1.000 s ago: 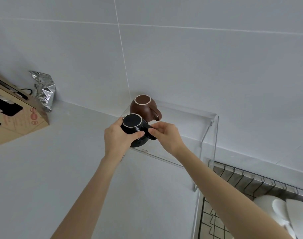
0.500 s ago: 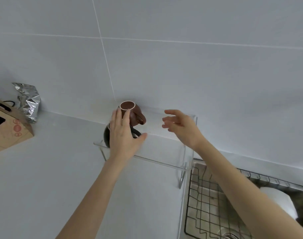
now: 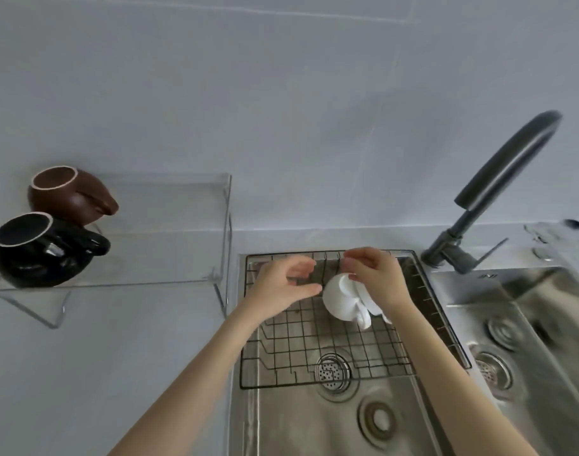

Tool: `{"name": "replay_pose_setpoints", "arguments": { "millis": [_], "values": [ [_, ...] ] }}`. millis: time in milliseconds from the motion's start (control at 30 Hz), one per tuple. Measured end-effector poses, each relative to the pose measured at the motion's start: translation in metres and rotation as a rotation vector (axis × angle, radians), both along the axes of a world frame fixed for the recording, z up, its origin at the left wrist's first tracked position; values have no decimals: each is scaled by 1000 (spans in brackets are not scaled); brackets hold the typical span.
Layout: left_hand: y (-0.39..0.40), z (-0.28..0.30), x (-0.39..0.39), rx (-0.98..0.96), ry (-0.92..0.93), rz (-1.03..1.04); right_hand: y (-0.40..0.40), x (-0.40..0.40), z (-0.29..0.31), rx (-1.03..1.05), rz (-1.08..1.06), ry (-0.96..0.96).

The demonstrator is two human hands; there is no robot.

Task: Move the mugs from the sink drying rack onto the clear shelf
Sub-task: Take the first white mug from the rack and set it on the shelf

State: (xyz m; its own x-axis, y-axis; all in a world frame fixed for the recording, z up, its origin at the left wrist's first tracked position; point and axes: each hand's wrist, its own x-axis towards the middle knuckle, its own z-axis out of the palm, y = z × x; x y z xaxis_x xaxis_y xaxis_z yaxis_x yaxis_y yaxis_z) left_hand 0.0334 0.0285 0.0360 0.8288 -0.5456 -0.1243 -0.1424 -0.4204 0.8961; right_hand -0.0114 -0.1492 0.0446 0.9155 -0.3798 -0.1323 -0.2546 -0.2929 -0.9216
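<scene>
From my head view, two of the mugs are already up on the clear acrylic shelf (image 3: 169,245) at the far left: the brown rounded ceramic mug (image 3: 69,195) sits at the back, and the glossy black rounded mug (image 3: 39,251) stands just in front of it at the shelf's left end, both upright with handles pointing right. What is left sits in the black wire drying rack (image 3: 321,353) over the steel sink (image 3: 314,422): a white ceramic mug (image 3: 342,299) lying mouth-down and tilted, its handle toward me, and a second white piece partly hidden behind my right wrist, too covered to name. My right hand (image 3: 375,278) pinches the white mug at its upturned base, fingers curled over it. My left hand (image 3: 283,281) is spread and empty, thumb and fingers apart, just left of the mug and not touching it. I judge the job about half done. The right half of the shelf is bare, so there is room beside the black mug's handle. The rack's raised far rim is close behind my fingers, the shelf's right side panel stands between sink and landing spot, and the dark curved faucet (image 3: 498,185) is well off to the right.
</scene>
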Motion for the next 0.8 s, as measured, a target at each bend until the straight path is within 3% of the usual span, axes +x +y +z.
{"name": "replay_pose_setpoints", "arguments": {
  "millis": [233, 367, 600, 800],
  "values": [
    [-55, -58, 9, 121, 52, -53, -44, -31, -67, -134, -368, 101],
    [-91, -71, 18, 132, 28, -117, -61, -40, -89, -102, -496, 159],
    [-147, -80, 41, 250, -56, -275, -77, -38, -118, -26, -459, 296],
    [-154, -91, 39, 259, -116, -243, -90, -33, -129, -62, -393, 306]
  ]
}}
